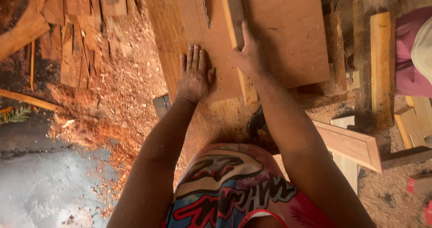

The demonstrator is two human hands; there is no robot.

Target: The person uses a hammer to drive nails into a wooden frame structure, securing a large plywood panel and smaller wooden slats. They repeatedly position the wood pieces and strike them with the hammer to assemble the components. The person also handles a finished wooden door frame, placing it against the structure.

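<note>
A reddish wooden board (211, 39) lies flat on a table saw's wooden top (288, 34), running away from me. My left hand (194, 75) rests flat on the board, fingers together and pointing forward. A saw blade (206, 5) stands in a slot just ahead of that hand. My right hand (249, 52) presses on a narrower strip (234, 12) along the board's right side, with the fingers stretched forward beside the blade.
Heaps of reddish sawdust (121, 97) and stacked offcuts (76, 25) cover the floor on the left. A light plank (381, 66) and a moulded wooden piece (351, 142) lie at the right. Another person's pink garment (411, 52) shows at the right edge.
</note>
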